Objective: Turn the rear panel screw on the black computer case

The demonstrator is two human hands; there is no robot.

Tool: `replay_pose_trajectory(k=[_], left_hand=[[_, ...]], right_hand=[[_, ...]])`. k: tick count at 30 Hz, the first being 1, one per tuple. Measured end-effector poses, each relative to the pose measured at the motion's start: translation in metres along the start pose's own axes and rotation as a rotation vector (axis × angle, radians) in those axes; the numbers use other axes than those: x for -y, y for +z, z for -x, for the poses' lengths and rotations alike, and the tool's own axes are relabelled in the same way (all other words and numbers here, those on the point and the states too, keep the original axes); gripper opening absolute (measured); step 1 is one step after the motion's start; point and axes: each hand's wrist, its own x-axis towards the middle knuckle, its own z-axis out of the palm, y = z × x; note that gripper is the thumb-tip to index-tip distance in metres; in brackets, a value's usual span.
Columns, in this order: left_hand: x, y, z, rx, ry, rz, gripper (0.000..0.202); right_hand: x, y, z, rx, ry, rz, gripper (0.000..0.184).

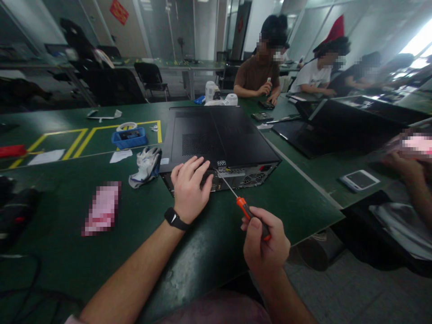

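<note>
Your right hand has its grip wrapped around the orange-and-black handle of a screwdriver, thumb pressed along it and fingers curled under. The shaft slants up and to the left, and its tip meets the rear edge of the computer case just beside your left hand; the spot is too small and dim to tell whether the tip sits in a screw. Your left hand, a black watch on its wrist, rests over the same edge with that grip loosely spread, fingertips on the top panel and thumb reaching down over the back. The case lies flat on the green worktop in front of you, broad black panel up, with the round fan grille facing your side. Just left of the case lie grey-white gloves, and beyond them a blue tray with dark parts in it. Across the worktop, a person in a brown shirt handles a small item.
</note>
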Motion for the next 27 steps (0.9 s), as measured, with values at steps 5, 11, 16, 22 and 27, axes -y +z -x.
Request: replay_pose_trajectory(k=[5, 11, 16, 22, 27], left_hand=[[-0.015, -0.011, 0.0, -0.034, -0.362, 0.338, 0.017], [-0.029, -0.006, -0.003, 0.146, -0.714, 0.565, 0.028], [-0.031, 0.01, -0.014, 0.195, -0.968, 0.786, 0.05], [-0.037, 0.014, -0.021, 0.138, -1.122, 0.939, 0.054], [-0.044, 0.015, -0.021, 0.066, -1.176, 0.998, 0.05]], right_hand=[[-0.005, -0.005, 0.001, 0.001, 0.024, -0.033, 0.018], [-0.013, -0.011, 0.001, -0.028, -0.006, -0.1, 0.019], [-0.021, -0.014, 0.006, -0.048, 0.007, -0.089, 0.018], [-0.028, -0.017, 0.011, -0.002, 0.032, -0.076, 0.016], [-0.034, -0.018, 0.019, 0.009, 0.056, -0.087, 0.017]])
